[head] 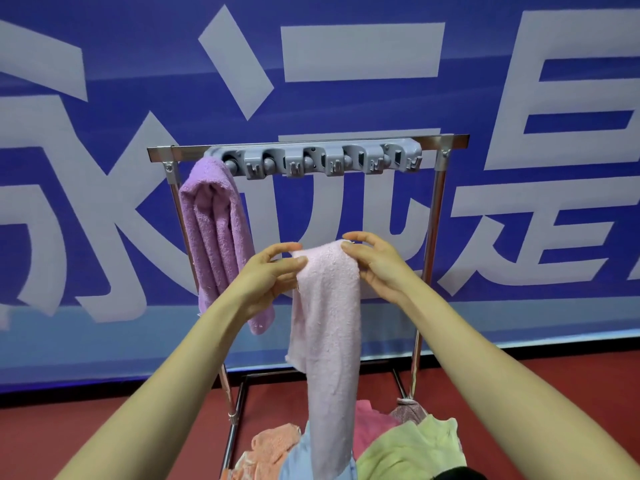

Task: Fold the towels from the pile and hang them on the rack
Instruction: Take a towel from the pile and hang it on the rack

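Observation:
A pale pink towel (329, 327) hangs long and narrow in front of me, folded lengthwise. My left hand (268, 277) pinches its top left corner and my right hand (375, 263) pinches its top right corner. Both hands hold it below the grey clip holder (313, 159) on the metal rack (438, 202). A purple towel (216, 230) hangs folded from the leftmost clip. The other clips carry nothing. The pile of towels (408, 448) lies at the rack's foot, and the pink towel's lower end reaches down into it.
The pile holds peach, light blue, pink, mauve and yellow-green towels on a red floor (104, 427). A blue banner with large white characters (346, 53) fills the wall right behind the rack. The rack's base bars run along the floor.

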{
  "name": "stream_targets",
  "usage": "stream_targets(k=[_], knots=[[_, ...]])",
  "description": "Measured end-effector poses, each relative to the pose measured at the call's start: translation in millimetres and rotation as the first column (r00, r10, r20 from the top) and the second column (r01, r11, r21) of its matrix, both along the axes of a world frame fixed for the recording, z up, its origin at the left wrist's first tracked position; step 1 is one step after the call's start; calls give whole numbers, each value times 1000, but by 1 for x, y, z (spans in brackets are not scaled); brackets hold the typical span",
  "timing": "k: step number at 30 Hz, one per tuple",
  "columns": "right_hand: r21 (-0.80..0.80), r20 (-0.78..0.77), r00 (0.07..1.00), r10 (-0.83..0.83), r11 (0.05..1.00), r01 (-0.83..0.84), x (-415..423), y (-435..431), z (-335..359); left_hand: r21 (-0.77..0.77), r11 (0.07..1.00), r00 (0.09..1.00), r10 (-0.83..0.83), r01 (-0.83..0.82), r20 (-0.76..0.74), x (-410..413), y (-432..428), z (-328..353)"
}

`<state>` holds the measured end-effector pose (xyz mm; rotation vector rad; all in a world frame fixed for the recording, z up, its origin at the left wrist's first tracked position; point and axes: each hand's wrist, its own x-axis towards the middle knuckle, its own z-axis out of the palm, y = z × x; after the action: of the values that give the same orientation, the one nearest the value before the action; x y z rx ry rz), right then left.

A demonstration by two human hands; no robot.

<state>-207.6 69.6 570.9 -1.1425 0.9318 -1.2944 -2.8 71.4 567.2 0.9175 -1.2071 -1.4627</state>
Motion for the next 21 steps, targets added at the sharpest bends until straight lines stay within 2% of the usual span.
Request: stream_targets(k=[2,4,6,8,9,10,11,14,15,18,21], knots=[[-22,-110,994,-23,1000,20,0,0,-2,-69,997,996,51,-46,74,1,0,-2],[-135,-354,930,-104,989,59,-2,-1,-4,-123,989,990,90,-76,109,-1,-2,-3],[-332,-622,741,-252,942,42,-8,0,-8,-145,986,989,98,-82,112,-4,-2,-3],[-472,-787,492,-373,877,-91,-15,1,-13,-150,985,991,98,-83,93,-7,-2,-2],[-495,-815,418,-401,857,-144,-18,1,-16,-152,985,992,95,-82,83,-9,-2,0],[-505,-819,403,-409,847,-167,-20,2,-18,-158,984,993,90,-77,78,-9,-1,1],[-511,-801,445,-400,844,-161,-23,2,-20,-167,984,994,80,-67,78,-10,0,2],[-454,-650,711,-267,887,-82,-22,5,-21,-215,977,989,34,-3,141,-7,-1,3],[-435,-605,761,-233,898,-71,-20,5,-20,-236,972,984,26,17,178,-5,-1,2],[-453,-569,787,-239,890,-57,-13,3,-15,-306,951,970,48,28,238,1,-1,1],[-524,-621,719,-313,848,-84,-7,0,-9,-343,939,968,82,5,239,5,0,-1]])
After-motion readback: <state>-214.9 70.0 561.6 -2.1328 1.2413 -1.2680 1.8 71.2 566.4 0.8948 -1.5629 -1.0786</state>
